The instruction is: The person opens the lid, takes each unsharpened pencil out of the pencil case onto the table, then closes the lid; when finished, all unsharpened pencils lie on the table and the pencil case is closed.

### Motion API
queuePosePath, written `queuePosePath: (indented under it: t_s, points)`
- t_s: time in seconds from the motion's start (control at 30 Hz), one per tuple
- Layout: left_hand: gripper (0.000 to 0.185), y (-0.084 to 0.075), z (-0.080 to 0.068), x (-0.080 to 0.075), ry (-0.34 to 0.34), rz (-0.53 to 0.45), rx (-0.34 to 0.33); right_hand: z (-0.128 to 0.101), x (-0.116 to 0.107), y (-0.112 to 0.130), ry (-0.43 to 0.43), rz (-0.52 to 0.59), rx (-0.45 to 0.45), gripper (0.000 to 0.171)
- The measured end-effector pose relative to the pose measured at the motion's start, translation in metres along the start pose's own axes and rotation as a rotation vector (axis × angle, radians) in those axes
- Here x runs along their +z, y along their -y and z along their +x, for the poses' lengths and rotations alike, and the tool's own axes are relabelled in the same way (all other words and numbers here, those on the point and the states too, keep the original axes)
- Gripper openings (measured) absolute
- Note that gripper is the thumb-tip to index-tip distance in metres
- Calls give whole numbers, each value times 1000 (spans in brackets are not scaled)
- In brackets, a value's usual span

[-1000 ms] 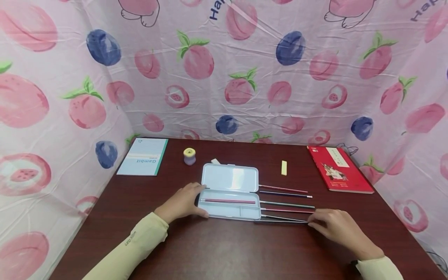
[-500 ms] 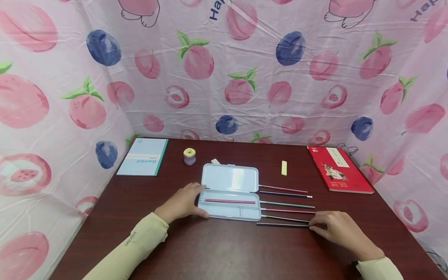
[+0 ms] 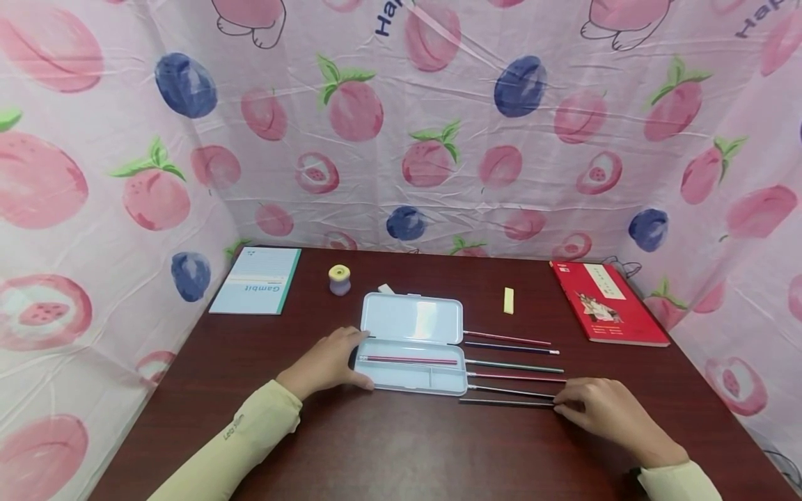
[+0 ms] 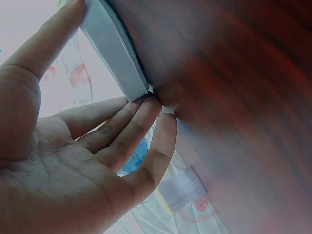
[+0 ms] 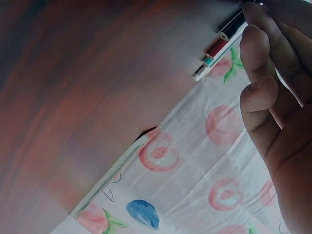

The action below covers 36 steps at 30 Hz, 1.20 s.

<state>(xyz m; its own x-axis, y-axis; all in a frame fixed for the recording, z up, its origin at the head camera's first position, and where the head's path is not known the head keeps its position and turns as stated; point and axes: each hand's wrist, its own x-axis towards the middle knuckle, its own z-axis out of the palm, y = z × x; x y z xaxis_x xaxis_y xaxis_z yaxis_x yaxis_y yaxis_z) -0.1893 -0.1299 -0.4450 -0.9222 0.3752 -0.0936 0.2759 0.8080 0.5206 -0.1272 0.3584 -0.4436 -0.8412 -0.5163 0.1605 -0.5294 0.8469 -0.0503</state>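
Left hand (image 3: 326, 360): thumb and fingers spread, gripping pencil case (image 3: 391, 379) at its right. Right hand (image 3: 598, 412): fingertips pinching dark pencil (image 3: 506, 403), leftward.

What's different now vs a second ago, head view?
The nearest dark pencil shifted toward the person and slightly right, away from the pencil case's front edge; the right hand, at its right end, moved with it. No new grasp or release visible. Unchanged: the left hand at the case's left end, the open case, the other pencils.
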Motion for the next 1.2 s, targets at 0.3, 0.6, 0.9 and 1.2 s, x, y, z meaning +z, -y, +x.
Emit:
queuePosePath:
  t_s: [0.3, 0.6, 0.9, 1.2]
  points:
    - [97, 0, 0, 0, 1, 1, -3, 7, -2, 6, -89, 63, -13, 21]
    - [97, 1, 1, 0, 0, 9, 5, 45, -3, 30, -198, 124, -40, 22]
    - [98, 0, 0, -1, 5, 4, 6, 94, -3, 49, -170, 138, -69, 21]
    - [100, 3, 2, 1, 1, 1, 21, 130, 7, 66, -74, 176, -121, 15]
